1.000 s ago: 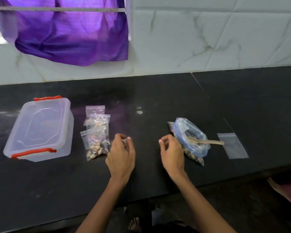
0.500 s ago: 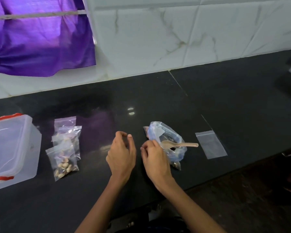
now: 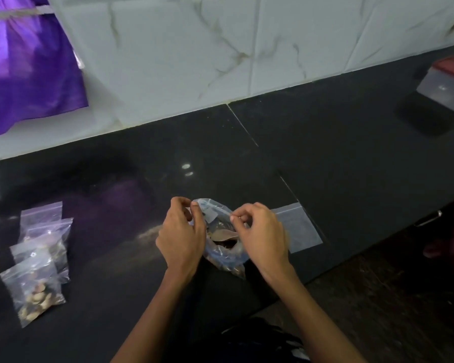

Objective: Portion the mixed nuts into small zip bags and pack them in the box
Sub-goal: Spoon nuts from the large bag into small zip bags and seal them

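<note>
Two hands pinching the rim of the nut bag, mouth held open.
Left hand (image 3: 180, 239) and right hand (image 3: 262, 235) gripping supply bag (image 3: 222, 254) on the counter (image 3: 325, 158); spoon (image 3: 222, 235) inside; empty zip bag (image 3: 296, 227) just right; filled bags (image 3: 37, 263) well left. Likely next: scooping into the empty bag.

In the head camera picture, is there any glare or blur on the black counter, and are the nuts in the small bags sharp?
Head view: two small bright glare spots and a purple reflection on the glossy counter; the filled small bags are soft, nuts only blobs; both hands, left hand and right hand, are slightly motion-blurred; the wall line tilts from the wide lens.
</note>
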`<control>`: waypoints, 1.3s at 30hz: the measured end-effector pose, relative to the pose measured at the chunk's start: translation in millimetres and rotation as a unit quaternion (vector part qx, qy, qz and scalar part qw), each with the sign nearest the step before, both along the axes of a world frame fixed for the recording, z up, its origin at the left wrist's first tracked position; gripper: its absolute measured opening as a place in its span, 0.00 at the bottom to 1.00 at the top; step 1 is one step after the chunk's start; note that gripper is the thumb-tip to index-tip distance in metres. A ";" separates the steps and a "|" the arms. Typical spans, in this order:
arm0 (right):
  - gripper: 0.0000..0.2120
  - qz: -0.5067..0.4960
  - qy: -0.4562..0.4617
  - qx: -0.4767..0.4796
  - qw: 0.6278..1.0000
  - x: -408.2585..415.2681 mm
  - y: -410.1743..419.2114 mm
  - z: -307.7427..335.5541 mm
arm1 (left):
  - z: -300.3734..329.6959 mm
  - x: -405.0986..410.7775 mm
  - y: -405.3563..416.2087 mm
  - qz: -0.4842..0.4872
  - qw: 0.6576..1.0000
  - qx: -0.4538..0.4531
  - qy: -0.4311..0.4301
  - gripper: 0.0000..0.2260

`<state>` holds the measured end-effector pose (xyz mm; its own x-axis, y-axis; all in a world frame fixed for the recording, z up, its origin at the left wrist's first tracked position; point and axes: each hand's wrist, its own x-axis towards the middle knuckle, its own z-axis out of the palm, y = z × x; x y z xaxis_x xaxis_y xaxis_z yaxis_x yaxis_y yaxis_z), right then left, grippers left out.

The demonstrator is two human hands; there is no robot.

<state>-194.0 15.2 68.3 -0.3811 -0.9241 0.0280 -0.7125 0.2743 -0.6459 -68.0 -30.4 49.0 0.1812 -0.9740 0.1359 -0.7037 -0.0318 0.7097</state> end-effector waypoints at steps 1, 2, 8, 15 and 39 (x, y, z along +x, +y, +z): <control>0.02 -0.009 -0.013 0.004 1.000 -8.9 -0.5 3.4 | 1.2 -2.6 -0.4 -0.001 1.000 -0.004 0.002 0.08; 0.02 -0.020 -0.027 0.008 0.999 -19.0 -0.5 6.8 | 2.4 -5.3 -0.6 -0.002 1.000 -0.010 0.004 0.08; 0.03 0.088 -0.140 0.064 0.984 -48.4 -7.4 10.3 | 9.6 -16.5 -2.1 0.009 0.999 -0.027 0.016 0.05; 0.01 0.085 -0.188 0.080 0.975 -62.9 -12.3 -4.1 | 8.6 -19.3 -0.1 0.027 0.999 -0.025 0.017 0.05; 0.09 0.024 -0.161 -0.067 0.984 -76.2 -7.1 21.1 | 30.5 -32.6 8.5 -0.092 0.988 0.000 0.128 0.16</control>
